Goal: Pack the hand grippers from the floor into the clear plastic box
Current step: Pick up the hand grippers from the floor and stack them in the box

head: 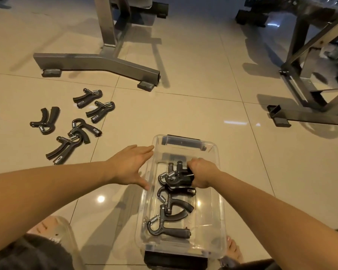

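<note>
Warm, dim indoor light, glare spots on the glossy floor (183, 117), wide-angle bending at edges.

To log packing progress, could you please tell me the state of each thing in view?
clear plastic box: open, no lid on, partly filled.
left hand: open, fingers straight, at the box's left wall.
right hand: inside the box, curled round the held hand gripper.
held hand gripper: above the packed ones, not released.
packed hand grippers: lying on the box bottom.
floor hand grippers: loose on the tiles, unpacked.
</note>
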